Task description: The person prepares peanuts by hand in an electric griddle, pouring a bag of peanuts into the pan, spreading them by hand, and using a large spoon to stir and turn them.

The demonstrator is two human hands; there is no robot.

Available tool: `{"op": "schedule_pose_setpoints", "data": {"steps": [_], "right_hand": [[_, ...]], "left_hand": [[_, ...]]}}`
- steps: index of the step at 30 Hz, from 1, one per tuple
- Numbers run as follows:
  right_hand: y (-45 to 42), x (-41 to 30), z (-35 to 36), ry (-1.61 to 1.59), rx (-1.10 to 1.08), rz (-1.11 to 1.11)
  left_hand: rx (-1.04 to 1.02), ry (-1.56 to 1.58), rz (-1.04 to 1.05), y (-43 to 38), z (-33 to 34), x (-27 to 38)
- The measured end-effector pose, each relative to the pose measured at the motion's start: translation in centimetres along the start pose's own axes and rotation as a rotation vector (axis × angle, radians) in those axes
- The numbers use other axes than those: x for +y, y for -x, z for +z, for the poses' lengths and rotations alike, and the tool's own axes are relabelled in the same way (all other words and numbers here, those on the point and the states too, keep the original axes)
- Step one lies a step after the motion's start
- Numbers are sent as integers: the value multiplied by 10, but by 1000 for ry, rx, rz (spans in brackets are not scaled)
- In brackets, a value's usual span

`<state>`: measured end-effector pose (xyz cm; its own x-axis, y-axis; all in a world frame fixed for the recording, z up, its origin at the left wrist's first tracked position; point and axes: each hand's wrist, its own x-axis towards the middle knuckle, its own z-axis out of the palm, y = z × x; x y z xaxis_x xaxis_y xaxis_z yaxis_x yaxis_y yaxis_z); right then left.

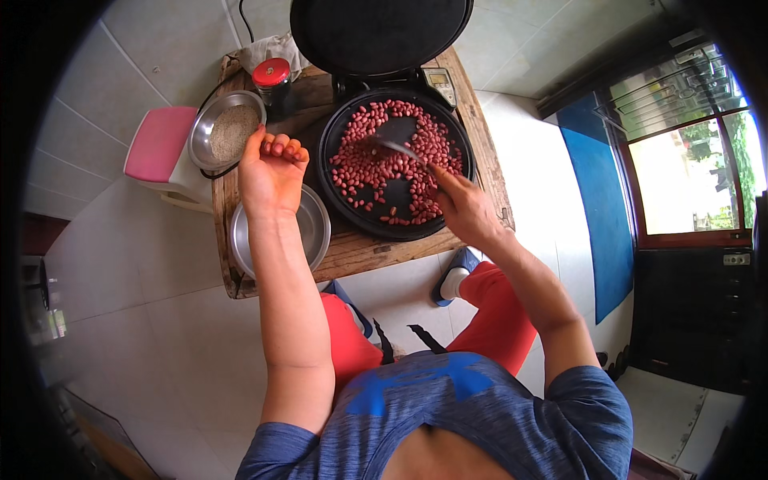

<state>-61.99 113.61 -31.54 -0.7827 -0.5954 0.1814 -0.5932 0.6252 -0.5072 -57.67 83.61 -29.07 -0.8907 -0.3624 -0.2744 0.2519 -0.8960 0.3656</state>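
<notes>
Red-skinned peanuts (363, 171) lie spread over the round black pan of an electric griddle (327, 198), whose lid (381, 33) stands raised behind it. My right hand (465, 204) grips a metal spoon or spatula (399, 149) by its handle over the pan; its far end is blurred among the peanuts. Palm up and fingers curled, my left hand (273, 171) is raised beside the pan and holds nothing. Near its fingertips is a metal bowl (198, 135) of pale seeds or grains (231, 133). A wider metal bowl (321, 225) sits partly hidden below my left wrist.
A wooden table (372, 255) carries these things. At its back left are a red-lidded jar (272, 78) and a crumpled cloth (276, 53), with a cord beside them. A pink-lidded bin (159, 144) stands left of the table. My legs are below its near edge.
</notes>
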Motion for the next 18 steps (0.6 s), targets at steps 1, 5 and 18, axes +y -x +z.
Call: {"op": "schedule_pose_setpoints", "data": {"steps": [1,5,18], "right_hand": [[6,-10,-2,-3,-1,-2],[21,-29,-1,-182,-62,21],[9,30,-31,-802,125,633]], "left_hand": [[-5,0,3,1,-1,1],[-14,3,2,1,-3,1],[92,-896,406,-6,6,-58]]}}
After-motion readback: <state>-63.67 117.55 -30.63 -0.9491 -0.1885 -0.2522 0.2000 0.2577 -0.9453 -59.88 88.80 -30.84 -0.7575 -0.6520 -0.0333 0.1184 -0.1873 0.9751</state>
